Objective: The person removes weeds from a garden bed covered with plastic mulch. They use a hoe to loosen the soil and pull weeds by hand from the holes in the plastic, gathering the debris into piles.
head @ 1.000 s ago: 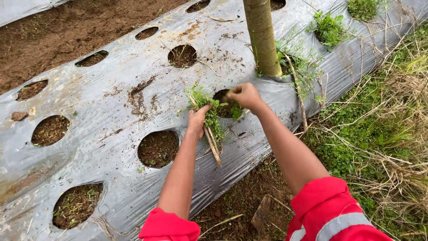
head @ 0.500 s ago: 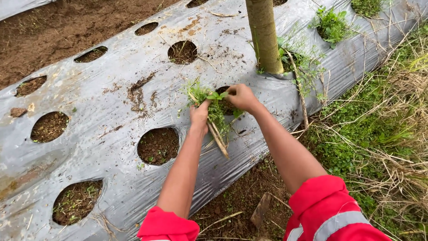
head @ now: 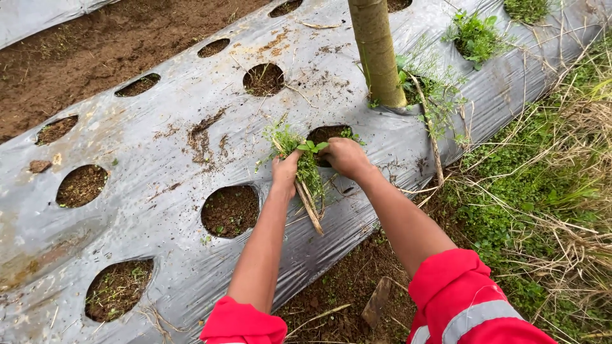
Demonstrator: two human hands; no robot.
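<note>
Left hand (head: 285, 171) clenched around a bundle of pulled weeds (head: 301, 167); right hand (head: 343, 157), fingers curled, grips weeds at planting hole (head: 328, 134) in plastic mulch sheet (head: 159, 159)

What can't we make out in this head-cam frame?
- Right hand, head view: fingertips are curled under over the planting hole, so what they pinch is hidden.
- Left hand: the weed bunch covers its fingers.
- Trunk: cut off by the top edge.
- Mulch sheet: runs off the left and bottom edges.
</note>
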